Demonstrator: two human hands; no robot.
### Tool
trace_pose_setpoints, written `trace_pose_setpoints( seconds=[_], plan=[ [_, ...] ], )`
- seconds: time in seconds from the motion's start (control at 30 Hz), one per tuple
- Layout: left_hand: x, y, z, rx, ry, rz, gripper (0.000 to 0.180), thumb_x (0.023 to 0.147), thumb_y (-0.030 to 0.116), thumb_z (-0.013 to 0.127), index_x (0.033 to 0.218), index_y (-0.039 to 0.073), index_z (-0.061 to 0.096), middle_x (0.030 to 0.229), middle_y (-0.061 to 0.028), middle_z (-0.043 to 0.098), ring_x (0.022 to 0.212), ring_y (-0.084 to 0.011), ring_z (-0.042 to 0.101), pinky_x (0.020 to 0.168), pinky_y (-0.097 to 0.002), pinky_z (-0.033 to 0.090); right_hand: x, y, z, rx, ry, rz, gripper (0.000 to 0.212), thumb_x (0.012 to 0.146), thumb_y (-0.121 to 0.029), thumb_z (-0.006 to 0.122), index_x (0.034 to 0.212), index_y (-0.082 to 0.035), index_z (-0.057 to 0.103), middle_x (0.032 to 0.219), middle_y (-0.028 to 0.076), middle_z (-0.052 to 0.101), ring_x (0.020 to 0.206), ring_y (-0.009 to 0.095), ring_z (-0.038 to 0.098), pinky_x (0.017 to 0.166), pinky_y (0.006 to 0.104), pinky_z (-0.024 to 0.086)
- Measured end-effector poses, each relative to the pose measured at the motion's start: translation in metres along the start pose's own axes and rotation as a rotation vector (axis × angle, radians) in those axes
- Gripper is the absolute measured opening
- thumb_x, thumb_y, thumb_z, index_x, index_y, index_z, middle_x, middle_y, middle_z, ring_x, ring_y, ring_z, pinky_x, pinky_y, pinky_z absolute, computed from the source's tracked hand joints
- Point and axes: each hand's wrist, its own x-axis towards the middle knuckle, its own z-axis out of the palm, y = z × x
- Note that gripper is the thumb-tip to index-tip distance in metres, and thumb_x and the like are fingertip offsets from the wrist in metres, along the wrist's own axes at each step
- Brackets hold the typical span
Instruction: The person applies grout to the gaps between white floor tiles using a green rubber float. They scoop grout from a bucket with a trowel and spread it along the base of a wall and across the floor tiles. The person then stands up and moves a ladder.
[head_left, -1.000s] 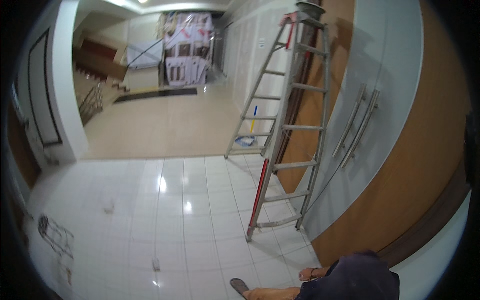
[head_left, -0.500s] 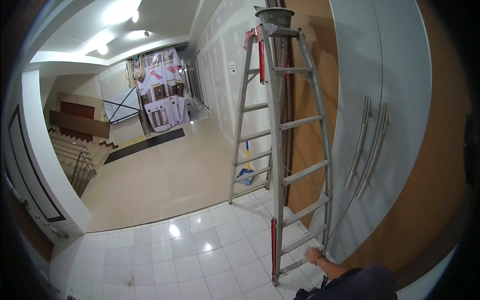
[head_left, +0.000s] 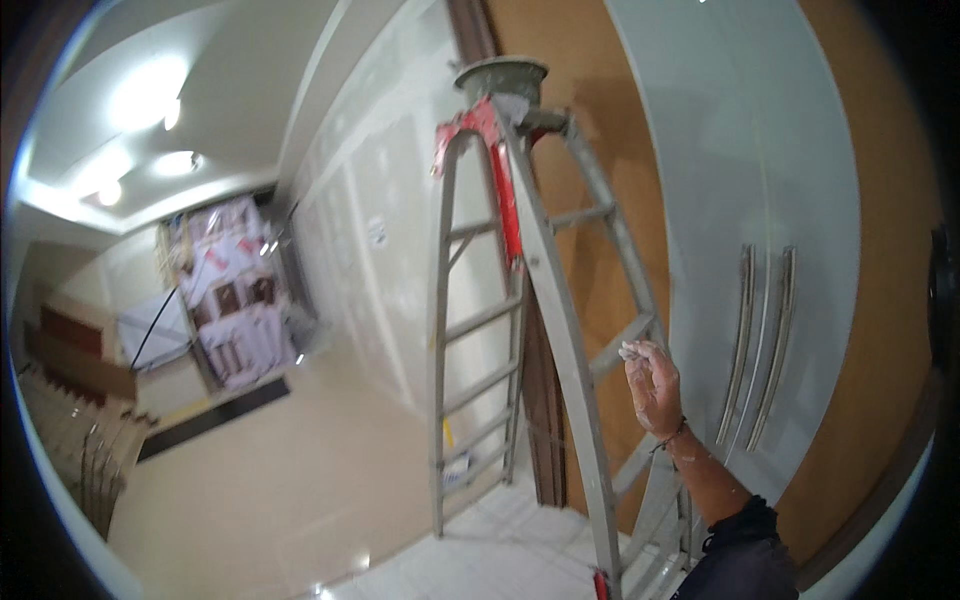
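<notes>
My right hand (head_left: pixel 655 390) is raised in front of the right side of a grey metal stepladder (head_left: pixel 555 290). Its fingers are loosely bent and apart, with whitish smears on the tips, and no object shows in them. A dark band circles the wrist, and a dark sleeve covers the upper arm. Whether the hand touches a rung behind it, I cannot tell. On top of the ladder rests a dull green bucket (head_left: pixel 505 82), its rim stained pale. Red material (head_left: pixel 500 185) wraps the ladder's upper joint. My left hand is out of the picture.
Right of the ladder stands a grey double door (head_left: pixel 690 170) with long metal handles (head_left: pixel 785 345). A patched, unpainted wall (head_left: pixel 365 220) runs behind it. White tiles (head_left: pixel 500 540) lie underfoot, beige floor (head_left: pixel 260 480) beyond. Printed sheeting (head_left: pixel 235 300) hangs at the far end, beside stairs (head_left: pixel 75 440).
My right hand has risen from near the lowest rungs to mid-ladder height. The view has tilted up and come closer to the ladder, so the bucket looks nearer.
</notes>
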Motion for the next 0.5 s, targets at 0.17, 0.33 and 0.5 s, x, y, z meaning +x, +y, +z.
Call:
trace_pose_setpoints(
  seconds=[0.17, 0.33, 0.5],
  plan=[
    [0.190, 0.120, 0.006, 0.248, 0.015, 0.099, 0.047, 0.105, 0.032, 0.056, 0.136, -0.002, 0.059, 0.125, -0.0165, 0.071, 0.106, -0.0269, 0.071, 0.087, -0.0391, 0.056, 0.148, -0.043, 0.036, -0.146, 0.071, -0.212, 0.026, 0.100, -0.015, 0.064, 0.120, 0.001, 0.066, 0.106, 0.015, 0.071, 0.094, 0.024, 0.070, 0.082, 0.0347, 0.055],
    [0.329, 0.318, 0.158, 0.491, -0.248, 0.452, 0.051, 0.102, 0.036, 0.062, 0.137, -0.002, 0.060, 0.133, -0.0218, 0.065, 0.123, -0.0355, 0.061, 0.104, -0.0436, 0.048, 0.286, -0.056, 0.104, -0.436, -0.026, -0.258, 0.035, 0.098, -0.025, 0.067, 0.124, -0.002, 0.065, 0.097, 0.016, 0.071, 0.089, 0.026, 0.070, 0.079, 0.0388, 0.055],
    [0.363, 0.472, 0.379, 0.187, -0.732, 0.707, 0.053, 0.101, 0.034, 0.066, 0.141, 0.000, 0.056, 0.135, -0.0216, 0.062, 0.127, -0.0308, 0.057, 0.100, -0.0416, 0.051, 0.420, -0.055, 0.170, -0.915, 0.040, -0.348, 0.047, 0.093, -0.039, 0.068, 0.124, -0.004, 0.066, 0.111, 0.021, 0.073, 0.104, 0.038, 0.070, 0.090, 0.0495, 0.055]
  ],
)
